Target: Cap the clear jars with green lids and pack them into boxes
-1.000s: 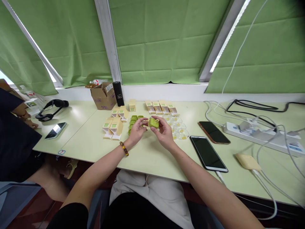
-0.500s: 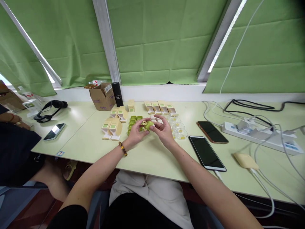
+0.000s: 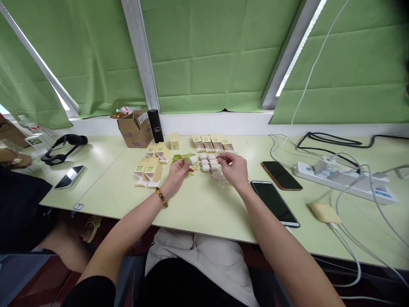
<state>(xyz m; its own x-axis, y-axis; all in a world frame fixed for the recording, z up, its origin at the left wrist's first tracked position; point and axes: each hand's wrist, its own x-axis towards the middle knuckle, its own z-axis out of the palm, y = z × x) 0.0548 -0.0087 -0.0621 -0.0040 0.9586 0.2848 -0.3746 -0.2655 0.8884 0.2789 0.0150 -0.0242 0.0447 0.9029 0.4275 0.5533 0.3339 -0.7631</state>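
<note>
My left hand (image 3: 177, 172) is closed around a small green cover (image 3: 188, 157), and a white rounded block (image 3: 193, 159) shows at its right end. Below its fingers lie several small gold-coloured pieces (image 3: 192, 170). Other green covers (image 3: 176, 158) are partly hidden behind this hand. Over the right side of several white rounded blocks (image 3: 205, 167) on the table, my right hand (image 3: 234, 168) has its thumb and fingertips pinched together. What they hold, if anything, I cannot make out. Clear plastic shells (image 3: 224, 183) are mostly covered by that hand.
Open cream boxes (image 3: 153, 170) stand at the left, with more cream boxes (image 3: 209, 144) behind. Two phones (image 3: 275, 204) and a power strip (image 3: 345, 181) with cables lie right. A cardboard box (image 3: 134, 131) and black cylinder (image 3: 155, 126) stand at the back. Another person (image 3: 22, 204) sits left.
My right hand has let go of the green cover and moved right, to the white blocks and clear shells. My left hand has shifted slightly left with the cover, uncovering the white blocks and gold-coloured pieces.
</note>
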